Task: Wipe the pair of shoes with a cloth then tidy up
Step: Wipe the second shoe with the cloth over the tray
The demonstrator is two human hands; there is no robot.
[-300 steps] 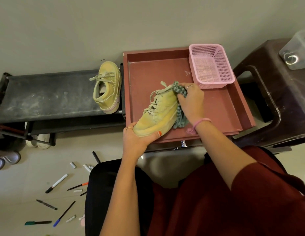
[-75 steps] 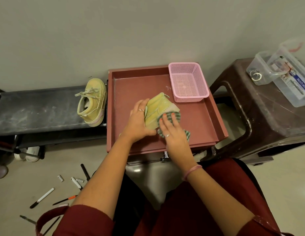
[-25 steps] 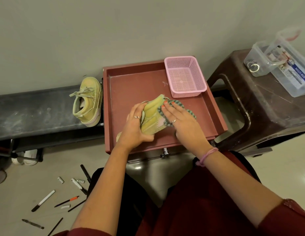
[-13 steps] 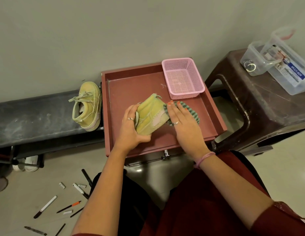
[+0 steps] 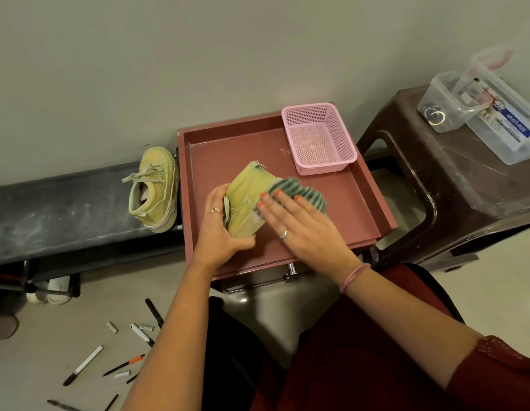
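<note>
Shoe one point(image 5: 248, 200), a soft yellow-green sneaker with a matte, suede-like skin and stitched seams, sits tipped on its side near the middle of the reddish-brown tray point(image 5: 373, 209), toward the tray's front edge. The left hand point(image 5: 219, 229) grips it from the left, fingers curled round the upper and thumb tucked under the near end; a ring shows on one finger. The right hand point(image 5: 296, 223) lies flat, fingers straight and spread, pressing a ribbed green-and-grey striped cloth point(image 5: 305, 192) against the shoe's right side; the cloth bunches in soft folds beyond the fingertips. That hand wears a ring and orange nail polish, and a pink band circles the wrist.

The tray is a shallow square with raised walls and a smooth surface. In its far right corner stands a pink plastic basket point(image 5: 318, 137), rectangular, with fine mesh walls and floor.

The second shoe point(image 5: 155, 189), the same yellow-green with loose laces, rests upright at the right end of a dark, dusty bench point(image 5: 56, 209), just beside the tray's left wall. Right of the tray stands a glossy brown plastic stool point(image 5: 453, 185) carrying clear lidded containers point(image 5: 477, 105). Pens and markers point(image 5: 83, 364) lie scattered on the pale floor at lower left.
</note>
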